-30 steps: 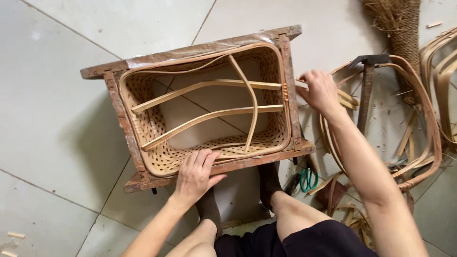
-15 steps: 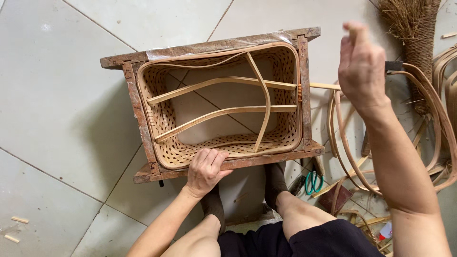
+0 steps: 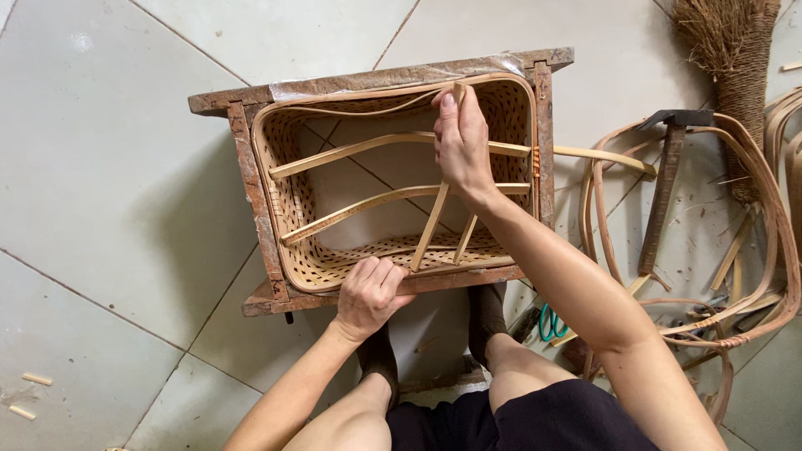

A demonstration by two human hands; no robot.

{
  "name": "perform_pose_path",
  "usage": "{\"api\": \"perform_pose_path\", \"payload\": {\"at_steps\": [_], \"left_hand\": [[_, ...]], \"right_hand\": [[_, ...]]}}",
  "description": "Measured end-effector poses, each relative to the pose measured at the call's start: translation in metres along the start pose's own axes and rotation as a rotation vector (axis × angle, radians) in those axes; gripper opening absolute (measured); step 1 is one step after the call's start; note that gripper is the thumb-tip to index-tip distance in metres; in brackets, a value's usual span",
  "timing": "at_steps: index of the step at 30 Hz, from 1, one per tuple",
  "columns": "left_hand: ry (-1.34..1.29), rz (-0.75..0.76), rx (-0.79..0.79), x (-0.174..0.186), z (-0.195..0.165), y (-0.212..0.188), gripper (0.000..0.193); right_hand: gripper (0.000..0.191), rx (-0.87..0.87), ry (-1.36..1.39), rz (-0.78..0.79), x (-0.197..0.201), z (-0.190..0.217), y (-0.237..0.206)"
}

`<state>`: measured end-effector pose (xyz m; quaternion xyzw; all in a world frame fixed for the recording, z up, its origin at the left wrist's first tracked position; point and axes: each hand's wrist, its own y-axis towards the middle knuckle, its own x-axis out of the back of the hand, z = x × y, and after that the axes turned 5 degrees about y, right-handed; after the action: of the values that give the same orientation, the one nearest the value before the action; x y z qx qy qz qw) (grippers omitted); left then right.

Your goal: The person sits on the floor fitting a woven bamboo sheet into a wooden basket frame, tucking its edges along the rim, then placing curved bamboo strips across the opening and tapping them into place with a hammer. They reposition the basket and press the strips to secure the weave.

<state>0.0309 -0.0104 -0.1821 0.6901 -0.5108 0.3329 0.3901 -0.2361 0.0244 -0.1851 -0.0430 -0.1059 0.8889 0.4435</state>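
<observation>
Bare forearms, sleeveless to the frame's edge, black shorts (image 3: 535,418) over bare thighs, dark socks (image 3: 484,313) on both feet.

Soft, even daylight, sharp focus throughout, with a faint shadow left of the wooden frame (image 3: 251,179).

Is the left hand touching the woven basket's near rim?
Touching. The head view shows the left hand with fingers curled over the near rim of the woven basket.
</observation>
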Motion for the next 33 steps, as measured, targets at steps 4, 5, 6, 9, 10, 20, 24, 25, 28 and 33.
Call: {"api": "perform_pose_path", "payload": {"at_steps": [4,5,6,9,10,20,24,25,28,33], "left_hand": [[0.031,0.132,0.02,0.001,0.002,0.003,0.052],[0.0,0.179,0.018,0.001,0.007,0.013,0.059],[-0.032,0.225,0.018,0.003,0.012,0.024,0.07],[0.078,-0.096,-0.026,-0.001,0.05,0.092,0.067],[0.172,-0.157,-0.009,-0.006,0.066,0.119,0.052],[0.277,-0.299,0.146,-0.039,0.105,0.179,0.029],[0.289,-0.345,0.206,-0.049,0.1,0.179,0.019],[0.304,-0.353,0.215,-0.051,0.099,0.179,0.019],[0.334,-0.368,0.242,-0.057,0.098,0.179,0.017],[0.352,-0.395,0.251,-0.061,0.1,0.185,0.016]], "right_hand": [[0.027,-0.026,-0.247,0.002,0.002,0.001,0.002],[0.026,-0.028,-0.376,0.015,0.003,0.003,0.004],[0.025,-0.031,-0.505,0.03,0.003,0.004,0.006],[0.019,0.086,-0.563,0.095,0.001,0.011,0.011],[0.019,0.034,-0.578,0.11,-0.001,0.014,0.013],[0.014,0.123,-0.71,0.179,-0.01,0.036,0.011],[0.011,0.047,-0.722,0.245,-0.009,0.042,0.009],[0.011,0.058,-0.717,0.252,-0.009,0.043,0.009],[0.01,0.108,-0.714,0.279,-0.011,0.043,0.011],[0.012,0.148,-0.761,0.278,-0.011,0.037,0.017]]}}
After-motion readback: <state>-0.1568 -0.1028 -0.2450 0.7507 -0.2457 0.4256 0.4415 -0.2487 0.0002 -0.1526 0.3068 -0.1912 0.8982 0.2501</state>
